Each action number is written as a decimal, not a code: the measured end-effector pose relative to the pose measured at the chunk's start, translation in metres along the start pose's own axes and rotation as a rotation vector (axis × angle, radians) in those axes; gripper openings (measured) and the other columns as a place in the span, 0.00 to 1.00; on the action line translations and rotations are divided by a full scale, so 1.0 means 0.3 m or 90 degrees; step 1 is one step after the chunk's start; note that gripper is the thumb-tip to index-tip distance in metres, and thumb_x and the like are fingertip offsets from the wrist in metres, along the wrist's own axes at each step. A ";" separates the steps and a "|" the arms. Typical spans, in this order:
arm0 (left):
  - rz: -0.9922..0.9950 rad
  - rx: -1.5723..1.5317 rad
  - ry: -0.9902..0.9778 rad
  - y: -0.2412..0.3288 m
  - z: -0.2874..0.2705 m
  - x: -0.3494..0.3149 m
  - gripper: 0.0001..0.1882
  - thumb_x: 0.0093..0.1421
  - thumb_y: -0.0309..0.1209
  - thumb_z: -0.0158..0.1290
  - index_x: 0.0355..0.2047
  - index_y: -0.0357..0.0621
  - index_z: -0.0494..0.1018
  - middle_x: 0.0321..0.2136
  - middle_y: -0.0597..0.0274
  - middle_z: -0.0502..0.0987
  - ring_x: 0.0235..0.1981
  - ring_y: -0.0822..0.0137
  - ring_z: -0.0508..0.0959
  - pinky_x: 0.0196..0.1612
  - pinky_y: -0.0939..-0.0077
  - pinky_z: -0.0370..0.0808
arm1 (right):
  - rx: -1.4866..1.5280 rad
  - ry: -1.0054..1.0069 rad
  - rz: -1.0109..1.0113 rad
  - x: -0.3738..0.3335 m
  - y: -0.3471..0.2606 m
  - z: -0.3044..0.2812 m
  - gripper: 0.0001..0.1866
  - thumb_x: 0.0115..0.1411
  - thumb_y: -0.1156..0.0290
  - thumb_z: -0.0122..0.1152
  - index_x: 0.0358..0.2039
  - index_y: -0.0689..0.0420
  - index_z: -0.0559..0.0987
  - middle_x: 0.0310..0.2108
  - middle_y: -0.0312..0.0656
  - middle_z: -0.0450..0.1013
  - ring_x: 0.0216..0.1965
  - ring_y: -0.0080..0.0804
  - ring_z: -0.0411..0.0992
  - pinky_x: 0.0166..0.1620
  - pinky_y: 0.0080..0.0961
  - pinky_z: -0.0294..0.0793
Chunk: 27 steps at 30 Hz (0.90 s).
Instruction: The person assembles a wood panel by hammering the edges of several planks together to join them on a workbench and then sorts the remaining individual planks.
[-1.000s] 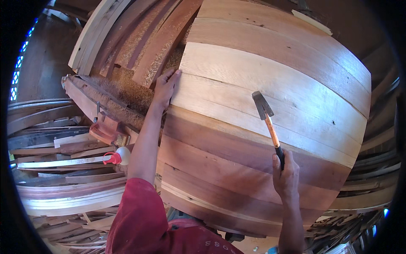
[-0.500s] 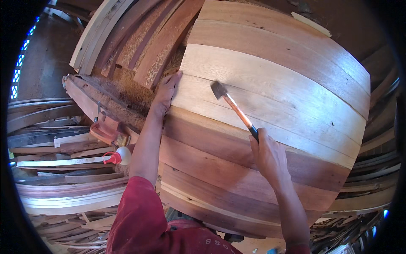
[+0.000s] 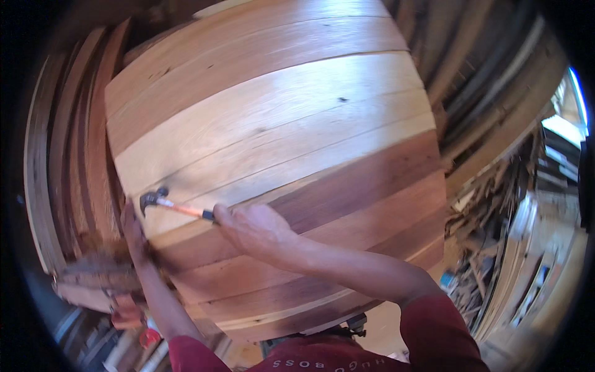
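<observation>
Presently, the right hand (image 3: 257,229) is closed firmly around a dark-headed, orange-handled hammer (image 3: 186,209). Its head is over the left end of a broad panel of pale and reddish-brown wooden planks (image 3: 279,136). Just beside it, the left hand (image 3: 133,228) lies at the panel's edge; its finger closure cannot be determined.

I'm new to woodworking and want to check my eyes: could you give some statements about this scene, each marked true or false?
1. The right hand holds a hammer. True.
2. The left hand also grips the hammer. False: it is at the left edge of the wooden panel.
3. The wooden panel has pale boards and reddish boards. True.
4. The hammer's head is over the reddish boards. False: it is over the pale boards.
5. Both sleeves are red. True.
</observation>
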<state>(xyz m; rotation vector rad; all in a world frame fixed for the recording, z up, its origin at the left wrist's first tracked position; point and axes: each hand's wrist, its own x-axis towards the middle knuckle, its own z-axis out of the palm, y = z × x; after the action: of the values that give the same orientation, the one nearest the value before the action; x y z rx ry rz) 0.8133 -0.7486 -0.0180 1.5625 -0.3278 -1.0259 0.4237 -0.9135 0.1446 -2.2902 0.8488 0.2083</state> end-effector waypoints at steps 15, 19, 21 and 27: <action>0.078 0.021 -0.003 0.009 0.115 -0.001 0.27 0.70 0.46 0.45 0.55 0.31 0.68 0.51 0.55 0.74 0.51 0.67 0.73 0.56 0.73 0.67 | 0.265 0.508 0.518 -0.580 0.477 -0.103 0.20 0.69 0.52 0.48 0.43 0.57 0.73 0.25 0.52 0.73 0.30 0.56 0.75 0.33 0.46 0.71; 0.089 0.096 0.055 0.052 0.149 -0.005 0.26 0.70 0.46 0.45 0.51 0.31 0.71 0.46 0.56 0.76 0.46 0.67 0.74 0.52 0.73 0.69 | 0.272 0.557 0.526 -0.615 0.566 -0.214 0.21 0.69 0.52 0.48 0.41 0.60 0.73 0.24 0.50 0.71 0.30 0.52 0.74 0.35 0.43 0.70; 0.131 0.187 0.080 0.052 0.191 -0.015 0.26 0.70 0.46 0.45 0.50 0.31 0.72 0.45 0.56 0.77 0.46 0.68 0.74 0.52 0.73 0.69 | 0.232 0.594 0.498 -0.633 0.649 -0.270 0.18 0.71 0.58 0.48 0.43 0.63 0.73 0.22 0.38 0.65 0.24 0.28 0.66 0.30 0.31 0.66; 0.185 0.309 0.090 0.027 0.115 -0.002 0.28 0.71 0.48 0.42 0.50 0.30 0.71 0.45 0.56 0.76 0.45 0.68 0.73 0.51 0.73 0.69 | -0.002 0.598 0.529 -0.553 0.822 -0.293 0.18 0.71 0.61 0.47 0.44 0.66 0.70 0.30 0.55 0.72 0.35 0.48 0.73 0.40 0.37 0.70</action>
<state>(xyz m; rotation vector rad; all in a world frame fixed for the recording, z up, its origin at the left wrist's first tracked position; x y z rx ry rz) 0.7898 -0.7731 -0.0081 1.9380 -0.7222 -0.6300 0.1334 -1.0220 0.1373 -1.8372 2.2317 -0.5616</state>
